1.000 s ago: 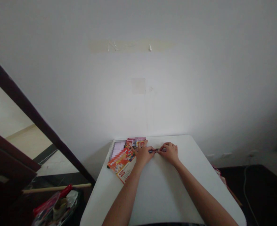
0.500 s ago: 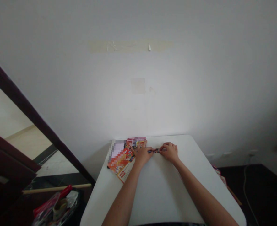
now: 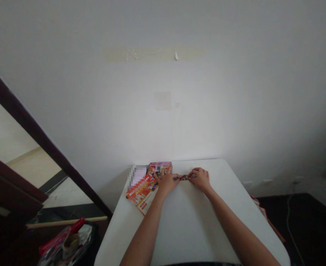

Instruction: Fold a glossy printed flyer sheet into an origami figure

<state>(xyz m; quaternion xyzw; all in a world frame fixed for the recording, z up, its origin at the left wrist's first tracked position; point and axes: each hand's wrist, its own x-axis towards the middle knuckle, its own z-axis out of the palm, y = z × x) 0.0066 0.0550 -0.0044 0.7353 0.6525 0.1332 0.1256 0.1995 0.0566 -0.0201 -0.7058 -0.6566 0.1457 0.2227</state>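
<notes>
A narrow, dark-patterned strip of folded printed paper (image 3: pixel 184 177) lies crosswise on the white table (image 3: pixel 190 218), between my two hands. My left hand (image 3: pixel 167 183) presses its left end with the thumb side, while the other fingers spread over colourful printed flyers (image 3: pixel 142 194). At the strip's right end, my right hand (image 3: pixel 201 178) is closed in a pinch, its fingers bent. Both ends of the strip are partly hidden by the fingers.
The flyers overlap at the table's back left, beside a pale blurred-out sheet (image 3: pixel 138 176). A white wall (image 3: pixel 221 92) rises behind the table. A bin with a bag of rubbish (image 3: pixel 71 244) stands at lower left, near a pale wooden stick (image 3: pixel 96 219).
Both hands stay in nearly the same place. Slightly more of the paper strip shows between them.
</notes>
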